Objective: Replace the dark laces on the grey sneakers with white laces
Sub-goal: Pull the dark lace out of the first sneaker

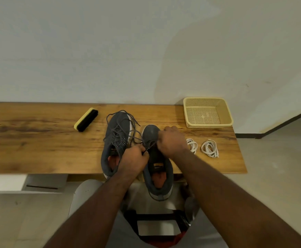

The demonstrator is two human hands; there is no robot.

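— What's closest to the lens?

— The right sneaker (157, 169), its heel hanging off the near edge of the wooden table (38, 140). The left hand (134, 161), on that sneaker's left side, pinches a dark lace (148, 146) running out of its eyelets.

— And the other hand?

— The right hand (172, 141) curls over that sneaker's forefoot, gripping it; the lace sits between the two hands.

— The rest?

— The left sneaker (116, 138), loosely laced, lies just left of it. Two white lace bundles (209, 148) lie to its right, a yellow basket (225, 111) beyond them, a brush (86, 119) far left.
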